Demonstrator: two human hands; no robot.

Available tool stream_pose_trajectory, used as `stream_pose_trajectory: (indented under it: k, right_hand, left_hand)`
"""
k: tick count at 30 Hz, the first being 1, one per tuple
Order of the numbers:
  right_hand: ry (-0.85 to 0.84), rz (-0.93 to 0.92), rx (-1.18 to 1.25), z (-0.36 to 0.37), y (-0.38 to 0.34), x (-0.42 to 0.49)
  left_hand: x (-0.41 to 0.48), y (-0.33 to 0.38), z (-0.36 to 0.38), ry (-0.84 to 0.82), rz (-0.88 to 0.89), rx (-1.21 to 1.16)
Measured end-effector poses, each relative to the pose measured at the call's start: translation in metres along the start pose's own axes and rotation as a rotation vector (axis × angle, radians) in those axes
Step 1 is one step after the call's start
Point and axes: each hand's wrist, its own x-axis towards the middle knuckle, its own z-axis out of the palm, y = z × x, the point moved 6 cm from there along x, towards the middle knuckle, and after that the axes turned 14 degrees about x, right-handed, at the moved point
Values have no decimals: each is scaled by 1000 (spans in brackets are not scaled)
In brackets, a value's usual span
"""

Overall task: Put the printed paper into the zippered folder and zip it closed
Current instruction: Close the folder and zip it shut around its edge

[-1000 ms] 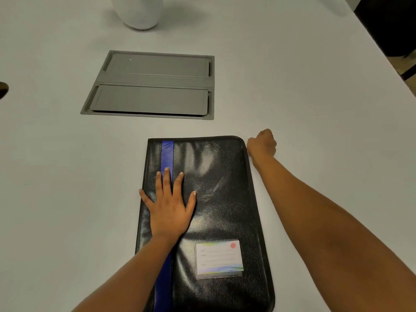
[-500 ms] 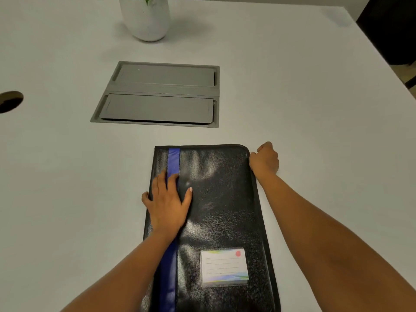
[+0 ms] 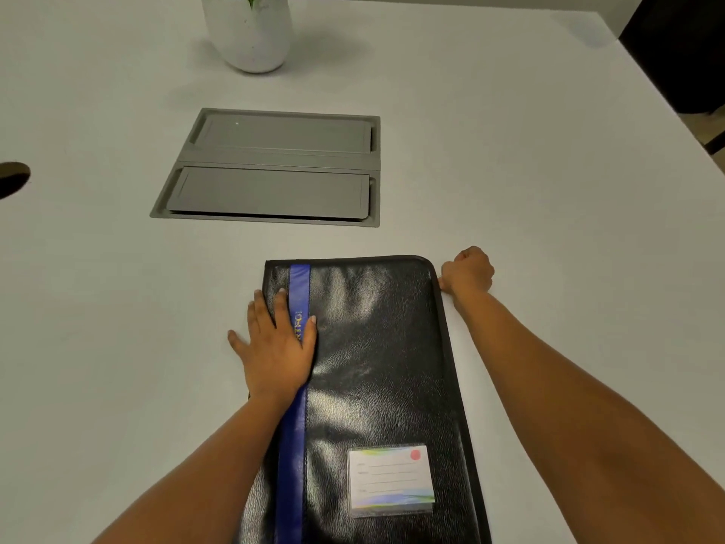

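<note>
Zippered folder (image 3: pixel 376 367): black with blue stripe (image 3: pixel 300 284), flat on the tabletop (image 3: pixel 549 182) at lower centre of the frame; no printed paper shows, presumably inside. Left hand (image 3: pixel 278 347): fingers straight and spread, pressing the folder's left side; right hand (image 3: pixel 469 272): fingers curled tight at the upper-right corner, apparently pinching the zip pull, itself hidden. Handling advised: left palm as anchor, pull drawn steadily in line with the track, so the rounded corner does not bunch.

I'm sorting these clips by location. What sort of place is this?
Probably an office or meeting room: the large white table has a recessed grey cable hatch and a round cable hole, and a zippered folder lies on it.
</note>
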Motion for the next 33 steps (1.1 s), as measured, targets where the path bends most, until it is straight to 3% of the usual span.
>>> stream_pose_trajectory:
  k: [15, 33]
  right_hand:
    - [62, 132, 147, 11, -2, 27]
    - [-10, 48, 86, 12, 6, 30]
  left_hand:
    - [0, 1, 3, -51, 18, 32]
    - [1, 1, 3, -51, 7, 45]
